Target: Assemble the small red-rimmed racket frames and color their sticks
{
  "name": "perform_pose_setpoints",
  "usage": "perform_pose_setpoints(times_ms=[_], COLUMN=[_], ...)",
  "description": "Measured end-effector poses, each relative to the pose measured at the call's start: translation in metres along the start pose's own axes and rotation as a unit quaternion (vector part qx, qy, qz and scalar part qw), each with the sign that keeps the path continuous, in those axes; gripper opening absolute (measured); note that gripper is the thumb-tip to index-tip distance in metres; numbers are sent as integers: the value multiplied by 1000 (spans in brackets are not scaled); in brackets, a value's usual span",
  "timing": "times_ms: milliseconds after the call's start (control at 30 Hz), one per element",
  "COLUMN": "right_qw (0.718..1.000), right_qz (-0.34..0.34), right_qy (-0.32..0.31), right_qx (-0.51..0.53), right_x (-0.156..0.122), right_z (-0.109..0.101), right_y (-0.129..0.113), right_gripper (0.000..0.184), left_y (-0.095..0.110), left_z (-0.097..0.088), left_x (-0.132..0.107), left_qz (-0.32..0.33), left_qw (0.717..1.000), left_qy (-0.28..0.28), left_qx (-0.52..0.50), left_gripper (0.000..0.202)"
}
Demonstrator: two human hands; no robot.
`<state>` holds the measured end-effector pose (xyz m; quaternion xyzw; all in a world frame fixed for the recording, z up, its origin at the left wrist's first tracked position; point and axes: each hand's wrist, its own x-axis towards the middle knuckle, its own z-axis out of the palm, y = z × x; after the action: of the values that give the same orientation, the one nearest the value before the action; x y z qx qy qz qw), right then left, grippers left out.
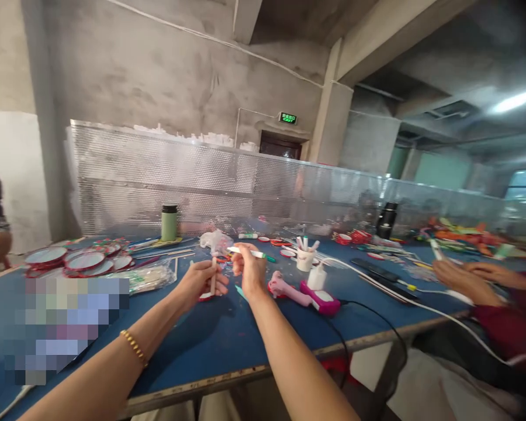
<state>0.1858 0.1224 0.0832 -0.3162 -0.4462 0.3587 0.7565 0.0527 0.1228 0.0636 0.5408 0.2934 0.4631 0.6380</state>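
Left hand (205, 279) pinches stick (213, 277) | right hand (251, 272) grips pen (257, 254) | step: seemingly readying pen near stick | next: needs steady aim

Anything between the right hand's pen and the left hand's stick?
Nothing visible blocks the gap from the pen in the right hand to the upper end of the stick in the left hand; crumpled plastic lies beyond.

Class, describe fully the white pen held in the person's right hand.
The white pen is slim and straight, with a smooth, plastic-looking body. The right hand holds it above the blue table, fingers covering part of it. It is nearly level in the picture, its left end slightly higher. Green shows by its right end; whether that belongs to the pen is unclear.
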Motion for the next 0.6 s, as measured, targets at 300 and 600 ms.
perform_pose_setpoints(times_ms=[300, 600], right_qw=[984, 986], right_qz=[-100, -104], right_qy=[-127, -80], right_qx=[-81, -104], right_x=[3, -5], right_z=[22, 2], right_y=[-29, -18], right_gripper=[22, 19], left_y=[0, 1], left_z=[-1, 2], left_x=[-4, 3], left_qz=[11, 25], left_qw=[999, 999], left_qy=[-29, -22], left_qx=[14, -19], left_gripper=[14, 10])
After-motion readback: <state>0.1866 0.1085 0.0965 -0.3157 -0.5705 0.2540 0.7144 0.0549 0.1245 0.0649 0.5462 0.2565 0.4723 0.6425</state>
